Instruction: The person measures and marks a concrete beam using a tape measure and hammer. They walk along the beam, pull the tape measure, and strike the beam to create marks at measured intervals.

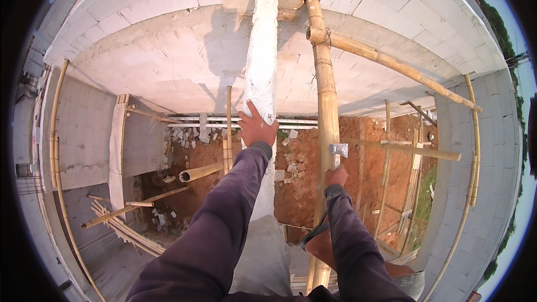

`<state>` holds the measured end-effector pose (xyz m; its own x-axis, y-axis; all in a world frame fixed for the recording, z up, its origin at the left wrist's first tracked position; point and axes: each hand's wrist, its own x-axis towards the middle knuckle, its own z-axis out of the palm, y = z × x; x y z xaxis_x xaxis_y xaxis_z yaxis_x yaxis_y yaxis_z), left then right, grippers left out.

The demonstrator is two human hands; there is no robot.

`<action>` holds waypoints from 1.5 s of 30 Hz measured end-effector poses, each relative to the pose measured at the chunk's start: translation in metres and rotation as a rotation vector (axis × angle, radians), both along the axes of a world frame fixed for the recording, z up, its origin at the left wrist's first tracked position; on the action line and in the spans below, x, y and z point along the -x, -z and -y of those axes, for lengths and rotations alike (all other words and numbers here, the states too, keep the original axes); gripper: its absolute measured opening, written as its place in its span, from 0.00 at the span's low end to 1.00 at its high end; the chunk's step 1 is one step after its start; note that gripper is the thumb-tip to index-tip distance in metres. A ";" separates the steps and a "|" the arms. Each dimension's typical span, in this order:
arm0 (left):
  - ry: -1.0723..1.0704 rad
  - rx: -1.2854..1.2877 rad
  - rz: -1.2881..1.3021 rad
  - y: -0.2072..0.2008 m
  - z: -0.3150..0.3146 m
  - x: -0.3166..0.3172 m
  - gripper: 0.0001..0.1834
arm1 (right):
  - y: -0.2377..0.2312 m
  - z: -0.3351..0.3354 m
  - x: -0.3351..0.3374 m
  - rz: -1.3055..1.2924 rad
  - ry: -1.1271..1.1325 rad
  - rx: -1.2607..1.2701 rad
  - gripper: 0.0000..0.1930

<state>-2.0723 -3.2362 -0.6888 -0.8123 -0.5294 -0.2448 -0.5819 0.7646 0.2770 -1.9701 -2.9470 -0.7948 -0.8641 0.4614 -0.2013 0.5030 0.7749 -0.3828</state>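
Observation:
My left hand [259,130] lies on a narrow whitish concrete beam [262,45] that runs away from me, its fingers spread over the surface. In my right hand [336,177] is a hammer [338,150] with a short pale handle and a broad metal head. My fingers are wrapped round the handle. The hammer is over a thick bamboo pole [325,89] that runs beside the beam; whether it touches the pole I cannot tell. Part of my leg [320,246] and a sandal strap show by the pole.
A block wall [168,50] stands ahead, with a bamboo crosspole [386,64] lashed at right. Far below lies reddish soil [302,201] with broken blocks [293,165]. Bamboo poles [128,229] lean at lower left. A wooden plank [411,150] spans the right opening.

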 end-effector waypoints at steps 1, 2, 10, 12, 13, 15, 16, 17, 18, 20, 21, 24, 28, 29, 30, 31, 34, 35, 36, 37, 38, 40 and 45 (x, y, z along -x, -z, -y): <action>-0.004 0.015 -0.013 0.000 0.000 0.000 0.60 | -0.001 -0.001 0.003 0.030 0.002 -0.026 0.19; -0.010 0.010 0.010 0.000 -0.001 0.001 0.60 | -0.003 -0.003 0.013 -0.034 0.000 0.031 0.20; 0.006 0.076 -0.020 0.009 -0.007 0.001 0.60 | -0.015 0.011 0.142 -0.080 -0.067 0.101 0.24; 0.013 0.066 -0.025 0.012 -0.007 0.003 0.61 | -0.016 0.020 0.152 0.017 -0.036 0.080 0.20; 0.021 0.111 -0.053 0.013 -0.008 0.003 0.61 | -0.016 0.024 0.153 0.053 -0.057 0.070 0.18; 0.024 0.117 -0.054 0.016 -0.010 0.005 0.61 | -0.015 0.026 0.154 -0.014 -0.023 0.089 0.16; 0.024 0.134 -0.044 0.017 -0.012 0.003 0.61 | -0.014 0.026 0.150 -0.010 -0.003 0.098 0.15; 0.026 0.145 -0.047 0.018 -0.013 0.004 0.60 | -0.014 0.026 0.150 -0.008 0.000 0.105 0.15; 0.033 0.141 -0.055 0.018 -0.015 0.004 0.60 | -0.013 0.026 0.151 -0.006 0.015 0.106 0.15; 0.027 0.154 -0.030 0.017 -0.016 0.005 0.60 | -0.013 0.026 0.151 0.024 0.020 0.127 0.15; 0.025 0.158 -0.036 0.017 -0.017 0.004 0.59 | -0.013 0.026 0.152 0.030 0.021 0.133 0.15; 0.044 0.152 -0.054 0.016 -0.017 0.004 0.59 | -0.012 0.026 0.155 0.042 0.014 0.149 0.16; 0.023 0.144 -0.010 0.018 -0.018 0.005 0.60 | -0.012 0.026 0.156 0.085 0.030 0.163 0.15; 0.021 0.144 -0.008 0.019 -0.017 0.005 0.60 | -0.012 0.025 0.156 0.105 0.036 0.163 0.15; 0.025 0.141 -0.008 0.021 -0.016 0.004 0.60 | -0.012 0.026 0.156 0.102 0.034 0.161 0.15; 0.029 0.140 -0.011 0.024 -0.015 0.004 0.60 | -0.011 0.026 0.157 0.092 0.044 0.132 0.19; 0.030 0.101 -0.020 0.033 -0.005 0.001 0.59 | -0.011 0.028 0.155 0.091 0.063 0.140 0.19; 0.041 0.081 -0.065 0.037 0.000 0.002 0.58 | -0.011 0.029 0.154 0.095 0.054 0.144 0.16; 0.022 0.046 -0.106 0.039 0.005 0.005 0.57 | -0.012 0.029 0.155 0.109 0.053 0.158 0.16; 0.018 0.014 -0.178 0.039 0.012 0.009 0.57 | -0.013 0.029 0.154 0.098 0.050 0.163 0.16; -0.014 -0.033 -0.210 0.039 0.018 0.020 0.56 | -0.015 0.028 0.155 0.081 0.047 0.163 0.16; -0.031 0.032 -0.301 0.038 0.029 0.064 0.55 | -0.018 0.029 0.155 0.082 0.054 0.150 0.17; -0.019 0.108 -0.245 0.022 0.041 0.212 0.56 | -0.018 0.030 0.158 0.180 0.080 0.138 0.19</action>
